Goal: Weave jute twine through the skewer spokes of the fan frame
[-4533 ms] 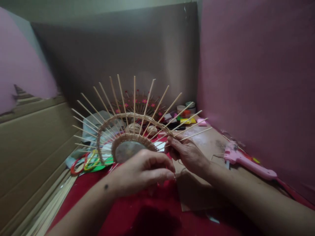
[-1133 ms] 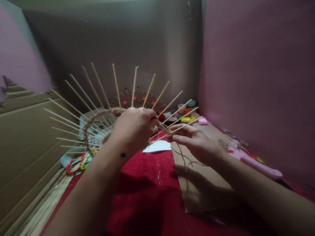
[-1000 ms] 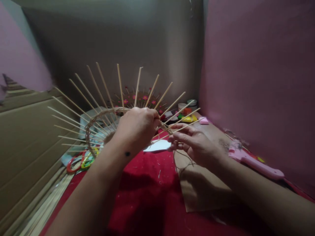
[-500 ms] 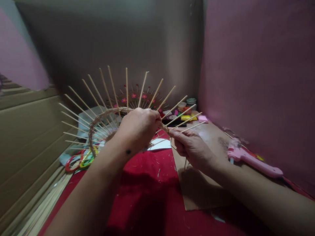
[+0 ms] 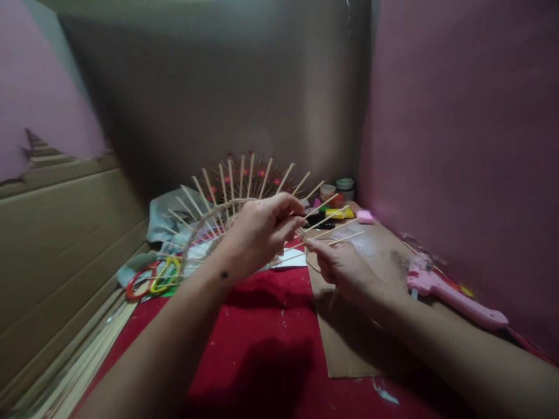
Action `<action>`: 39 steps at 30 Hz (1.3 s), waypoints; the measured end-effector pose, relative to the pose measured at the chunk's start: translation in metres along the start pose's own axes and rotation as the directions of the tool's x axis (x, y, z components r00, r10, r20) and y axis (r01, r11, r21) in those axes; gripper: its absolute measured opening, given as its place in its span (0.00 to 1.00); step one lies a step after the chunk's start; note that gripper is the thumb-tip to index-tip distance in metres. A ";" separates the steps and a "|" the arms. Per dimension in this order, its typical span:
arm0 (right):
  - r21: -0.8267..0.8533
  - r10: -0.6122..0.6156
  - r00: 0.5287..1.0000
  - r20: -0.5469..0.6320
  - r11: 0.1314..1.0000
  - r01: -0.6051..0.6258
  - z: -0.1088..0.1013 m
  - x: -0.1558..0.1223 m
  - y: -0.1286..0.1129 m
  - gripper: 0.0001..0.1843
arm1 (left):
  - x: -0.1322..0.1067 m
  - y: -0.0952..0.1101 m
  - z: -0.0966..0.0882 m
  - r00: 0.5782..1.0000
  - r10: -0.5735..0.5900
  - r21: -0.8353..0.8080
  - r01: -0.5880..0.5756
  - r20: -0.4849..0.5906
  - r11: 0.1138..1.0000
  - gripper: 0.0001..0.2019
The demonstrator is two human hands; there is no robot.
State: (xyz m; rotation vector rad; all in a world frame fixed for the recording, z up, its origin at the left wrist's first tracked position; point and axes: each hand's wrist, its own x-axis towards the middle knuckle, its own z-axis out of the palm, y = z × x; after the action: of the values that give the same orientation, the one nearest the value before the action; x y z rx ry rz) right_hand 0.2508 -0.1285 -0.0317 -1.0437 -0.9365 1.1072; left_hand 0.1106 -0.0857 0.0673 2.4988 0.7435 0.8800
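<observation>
A half-woven basket (image 5: 205,218) of thin wooden skewers fanned out from a round base, with a band of brown twine woven round them, hovers tilted above the red cloth (image 5: 262,326). My left hand (image 5: 262,233) grips its near rim, fingers curled and pinched at the twine band. My right hand (image 5: 343,265) is closed just to the right of it, pinching the loose twine end where the skewers stick out. A thin strand hangs down from that hand over the brown cardboard sheet (image 5: 349,337).
A pink glue gun (image 5: 449,294) lies at the right by the pink wall. Red and yellow scissors (image 5: 152,279) lie at the left. Small paint pots and coloured bits (image 5: 336,201) crowd the far corner. Loose skewers (image 5: 82,366) lie along the cardboard at the left.
The basket has dropped lower and tipped away, its skewers looking shorter. My left fingers have moved to a pinch at the rim, and my right hand has closed on the twine.
</observation>
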 end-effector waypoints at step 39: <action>0.155 0.407 0.908 0.100 0.895 -0.419 -0.017 -0.011 0.015 0.06 | -0.035 -0.052 0.119 0.750 -0.422 -0.859 0.407 0.509 -0.312 0.02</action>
State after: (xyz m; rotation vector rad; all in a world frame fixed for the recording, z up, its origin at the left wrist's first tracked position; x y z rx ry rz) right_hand 0.2609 -0.1399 -0.0512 -1.0949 -0.6656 1.5568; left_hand 0.1479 -0.0870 -0.0618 0.5974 0.5071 0.6549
